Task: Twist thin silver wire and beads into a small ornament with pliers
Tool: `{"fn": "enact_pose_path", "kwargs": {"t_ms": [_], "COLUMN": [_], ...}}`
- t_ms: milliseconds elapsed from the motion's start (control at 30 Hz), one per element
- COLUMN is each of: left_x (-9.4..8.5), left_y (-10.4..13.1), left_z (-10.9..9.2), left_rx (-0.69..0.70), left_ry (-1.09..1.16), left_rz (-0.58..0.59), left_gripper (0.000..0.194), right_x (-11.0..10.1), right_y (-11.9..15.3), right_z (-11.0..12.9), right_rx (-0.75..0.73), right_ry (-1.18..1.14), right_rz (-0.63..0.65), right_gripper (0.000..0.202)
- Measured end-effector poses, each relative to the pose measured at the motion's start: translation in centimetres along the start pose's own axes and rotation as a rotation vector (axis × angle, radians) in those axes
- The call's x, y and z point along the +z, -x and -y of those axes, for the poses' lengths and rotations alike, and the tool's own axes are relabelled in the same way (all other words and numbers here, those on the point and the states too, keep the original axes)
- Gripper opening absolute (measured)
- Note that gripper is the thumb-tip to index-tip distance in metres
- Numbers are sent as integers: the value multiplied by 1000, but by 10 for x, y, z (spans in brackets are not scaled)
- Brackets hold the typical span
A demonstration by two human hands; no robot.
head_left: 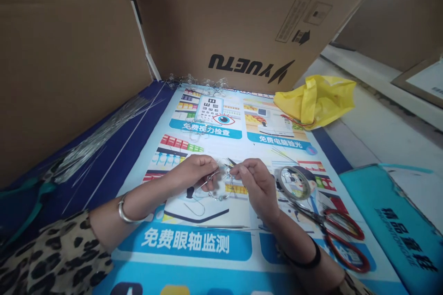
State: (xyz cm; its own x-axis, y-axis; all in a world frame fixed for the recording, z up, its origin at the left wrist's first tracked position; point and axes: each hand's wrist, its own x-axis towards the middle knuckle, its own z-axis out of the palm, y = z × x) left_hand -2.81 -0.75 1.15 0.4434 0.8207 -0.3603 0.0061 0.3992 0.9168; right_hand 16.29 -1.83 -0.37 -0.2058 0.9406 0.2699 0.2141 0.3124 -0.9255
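Near the middle of the printed poster, my left hand (200,169) pinches one side of a thin wire piece (220,197) that forms a ring with small clear beads. Facing it, my right hand (255,184) has thumb and index finger pressed together at the ring's other side, where several fine wire ends stick out. A dark pointed tip shows between the two hands. Below the hands, a bent wire loop (194,209) and some straight thin wires (223,227) lie on the poster.
Red-handled scissors (342,235) and a tape roll (295,183) lie right of my right hand. A yellow bag (320,101) is at the back right. Wire bundles (97,140) lie left, near green-handled pliers (38,203). Beaded wire pieces (218,85) sit before a cardboard box (221,18).
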Motion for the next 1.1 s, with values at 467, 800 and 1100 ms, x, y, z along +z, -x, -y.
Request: {"fn": "enact_pose_path", "kwargs": {"t_ms": [467, 800, 1100], "left_x": [-3, -7, -2], "left_y": [-3, -3, -1], "left_z": [5, 6, 6], "left_rx": [29, 26, 47], "left_ry": [-16, 33, 250], "left_rz": [14, 73, -25], "left_gripper": [27, 30, 35], "right_x": [2, 5, 4], "right_y": [4, 4, 0], "right_z": [0, -5, -6], "right_rx": [-1, 10, 18], "right_ry": [104, 77, 131], "right_rz": [110, 31, -52], "right_gripper": [19, 16, 13]}}
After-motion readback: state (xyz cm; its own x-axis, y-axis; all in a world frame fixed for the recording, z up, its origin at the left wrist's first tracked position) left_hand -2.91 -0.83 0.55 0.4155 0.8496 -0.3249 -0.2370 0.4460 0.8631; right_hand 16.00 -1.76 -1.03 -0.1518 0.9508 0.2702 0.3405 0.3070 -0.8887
